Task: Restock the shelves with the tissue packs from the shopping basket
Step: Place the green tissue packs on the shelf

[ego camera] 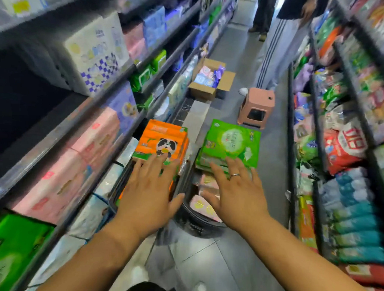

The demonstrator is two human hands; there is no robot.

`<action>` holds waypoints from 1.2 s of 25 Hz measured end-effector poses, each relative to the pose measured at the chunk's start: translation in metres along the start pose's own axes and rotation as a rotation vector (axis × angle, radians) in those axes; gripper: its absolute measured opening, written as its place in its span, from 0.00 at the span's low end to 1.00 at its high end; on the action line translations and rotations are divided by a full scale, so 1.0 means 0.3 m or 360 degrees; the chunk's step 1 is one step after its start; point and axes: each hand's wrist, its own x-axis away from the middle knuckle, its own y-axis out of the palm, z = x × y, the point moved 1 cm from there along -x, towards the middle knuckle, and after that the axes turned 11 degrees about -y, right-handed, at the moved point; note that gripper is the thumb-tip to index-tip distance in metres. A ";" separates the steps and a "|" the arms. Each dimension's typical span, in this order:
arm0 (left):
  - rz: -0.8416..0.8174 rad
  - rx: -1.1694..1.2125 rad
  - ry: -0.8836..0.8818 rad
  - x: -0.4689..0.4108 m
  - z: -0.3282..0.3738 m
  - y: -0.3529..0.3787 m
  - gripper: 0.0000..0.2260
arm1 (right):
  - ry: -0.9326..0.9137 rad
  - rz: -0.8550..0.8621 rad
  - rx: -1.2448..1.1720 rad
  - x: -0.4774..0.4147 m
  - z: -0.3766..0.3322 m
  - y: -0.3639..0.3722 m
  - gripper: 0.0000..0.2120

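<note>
- Two hands were in the head view, both reaching down over the shopping basket (195, 225) on the aisle floor.
- Left hand (147, 187): released, fingers straight and spread, holding nothing. Its fingertips overlapped the near edge of the orange tissue pack (162, 139), which lay on top of the load at the basket's left side. Contact could not be told for certain.
- Right hand (235, 192): likewise released, fingers splayed, a ring on one finger. Its fingertips lay over the near edge of the green tissue pack (231, 140), tilted on a stack at the basket's right side.
- A pink pack (202, 207) lay lower in the basket, between the two hands.
- Edges: the left shelf rail (114, 79) ran just beside the orange pack; the right shelving (342, 153) stood near the green one.
- Open room: a dark bay (15, 105) gaped in the left shelf above pink packs (91, 144).
- Beyond the basket, a pink stool (256, 107) and a cardboard box (203, 90) stood on the floor, and a person in striped trousers (276, 49) stood behind them.
</note>
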 end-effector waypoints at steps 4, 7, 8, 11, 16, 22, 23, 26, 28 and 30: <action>-0.0141 0.0002 0.0174 -0.125 0.127 0.157 0.32 | 0.0153 -0.0125 -0.0078 -0.001 0.167 0.117 0.35; -0.0260 -0.0027 0.0284 -0.258 0.161 0.267 0.34 | 0.0279 -0.0209 -0.0144 -0.070 0.247 0.176 0.35; -0.0317 -0.0019 0.0328 -0.318 0.169 0.306 0.34 | 0.0315 -0.0221 -0.0170 -0.106 0.271 0.195 0.35; -0.0382 -0.0040 0.0464 -0.495 0.173 0.410 0.33 | 0.0428 -0.0295 -0.0250 -0.203 0.332 0.246 0.34; -0.0549 -0.0057 0.0558 -0.760 0.180 0.594 0.36 | 0.0559 -0.0323 -0.0323 -0.374 0.438 0.333 0.34; -0.0746 -0.0009 0.0386 -0.926 0.216 0.792 0.36 | 0.0576 -0.0296 -0.0328 -0.587 0.637 0.464 0.33; -0.0766 0.0016 0.0332 -0.951 0.229 0.831 0.36 | 0.0546 -0.0328 -0.0308 -0.634 0.689 0.494 0.33; -0.0741 0.0177 0.0144 -1.016 0.289 0.936 0.37 | 0.0464 -0.0398 -0.0239 -0.782 0.848 0.575 0.34; -0.0716 0.0230 -0.0006 -1.046 0.334 1.017 0.36 | 0.0358 -0.0416 -0.0207 -0.880 0.955 0.629 0.34; -0.0696 0.0257 -0.0186 -1.069 0.375 1.085 0.35 | 0.0281 -0.0446 -0.0208 -0.976 1.047 0.675 0.33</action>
